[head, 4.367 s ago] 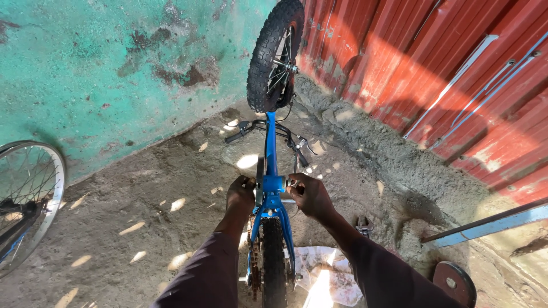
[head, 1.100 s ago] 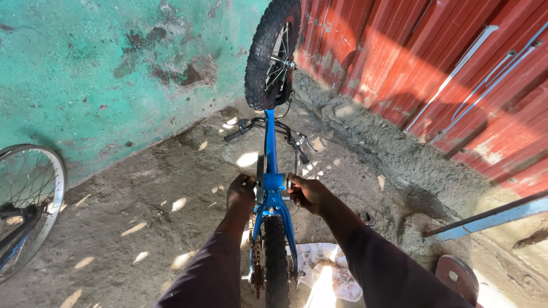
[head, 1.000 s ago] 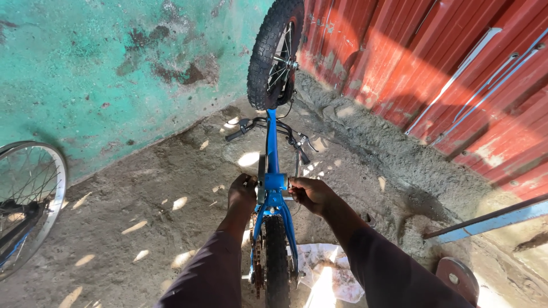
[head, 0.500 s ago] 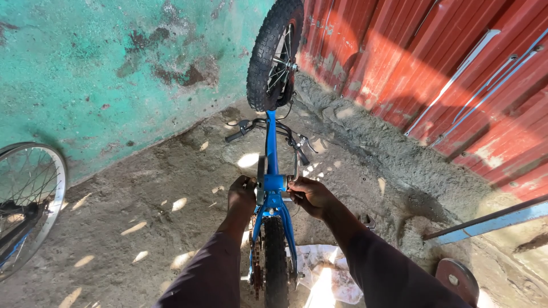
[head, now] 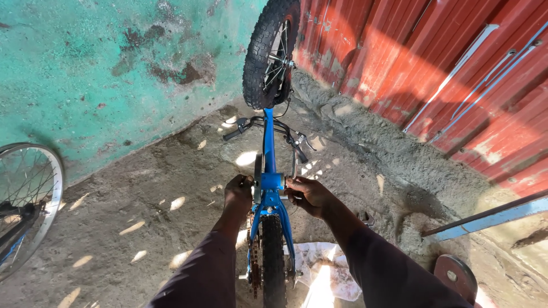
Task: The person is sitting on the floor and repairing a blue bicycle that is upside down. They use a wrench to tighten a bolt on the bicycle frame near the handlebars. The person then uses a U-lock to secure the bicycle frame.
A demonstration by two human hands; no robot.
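Note:
A blue bicycle [head: 268, 154] stands upside down in front of me, its handlebar on the ground and its knobby front wheel [head: 269, 54] in the air. My left hand [head: 238, 193] grips the left side of the bottom bracket, at the crank. My right hand [head: 305, 193] is closed on the right side of the same spot, fingers pinched around a small part that I cannot make out. The rear tyre [head: 274, 259] and chain [head: 254, 265] sit between my forearms.
A turquoise wall [head: 114, 68] rises ahead on the left, red corrugated sheeting [head: 434, 63] on the right. A spoked wheel [head: 25, 199] stands at the far left. A white cloth [head: 322, 274] lies on the dirt floor. A blue metal bar [head: 491, 217] leans at right.
My right hand has shifted slightly at the bottom bracket, moving closer in against the frame. My left hand has stayed on the crank side. The bicycle has not moved.

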